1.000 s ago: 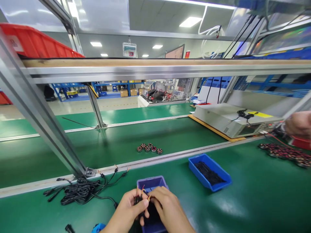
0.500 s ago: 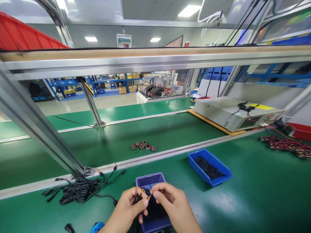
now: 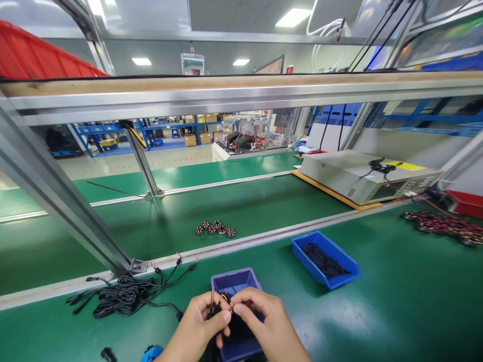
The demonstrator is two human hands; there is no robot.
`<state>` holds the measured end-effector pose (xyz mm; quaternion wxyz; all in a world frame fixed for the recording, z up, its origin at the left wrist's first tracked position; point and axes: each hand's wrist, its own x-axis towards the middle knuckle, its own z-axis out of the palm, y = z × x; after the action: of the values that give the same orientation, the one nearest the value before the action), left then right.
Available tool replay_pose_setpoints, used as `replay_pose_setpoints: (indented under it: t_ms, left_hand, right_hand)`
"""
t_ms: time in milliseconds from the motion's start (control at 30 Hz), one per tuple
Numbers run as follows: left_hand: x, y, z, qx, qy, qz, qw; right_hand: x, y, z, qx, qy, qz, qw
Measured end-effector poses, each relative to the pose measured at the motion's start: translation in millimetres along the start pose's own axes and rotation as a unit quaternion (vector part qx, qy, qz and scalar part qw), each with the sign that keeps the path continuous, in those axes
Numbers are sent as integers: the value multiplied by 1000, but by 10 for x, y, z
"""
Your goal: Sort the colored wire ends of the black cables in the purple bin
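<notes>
My left hand (image 3: 206,324) is closed on a black cable whose thin coloured wires (image 3: 223,297) stick up between the fingers. Thumb and forefinger of my right hand (image 3: 260,314) pinch the wire ends, right against the left fingertips. Exactly how the tips sit between the fingers is hidden. Both hands are above a purple-blue bin (image 3: 236,277) with dark contents. Left of them lies a coil of black cables (image 3: 123,296) with stripped orange ends.
A blue tray (image 3: 352,274) of black pieces sits to the right. Several small round motor-like parts (image 3: 212,230) lie beyond the metal rail. A grey instrument (image 3: 339,173) stands at the back right, near a pile of round parts (image 3: 449,226). A metal post (image 3: 75,201) slants at left.
My right hand has shifted slightly left, closer to my left fingertips. The small round parts beyond the rail have moved a little to the left.
</notes>
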<state>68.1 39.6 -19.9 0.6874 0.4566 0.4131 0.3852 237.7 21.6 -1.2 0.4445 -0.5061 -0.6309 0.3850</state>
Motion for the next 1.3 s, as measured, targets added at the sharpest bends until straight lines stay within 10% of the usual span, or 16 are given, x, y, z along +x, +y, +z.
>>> replay_pose_setpoints:
  t_ms: [200,567,1300]
  left_hand:
    - [-1,17,8,-33,-10,-11,999]
    - [5,-16,-22,-18,-15,-14,1000]
    - [-6,-2,-3,-33,-16,-8,999]
  right_hand:
    - [2,84,12,-9,13,-54,998]
    - [2,51,27,124,31,49,991]
    - [22,79,-85,-14,-5,-115,993]
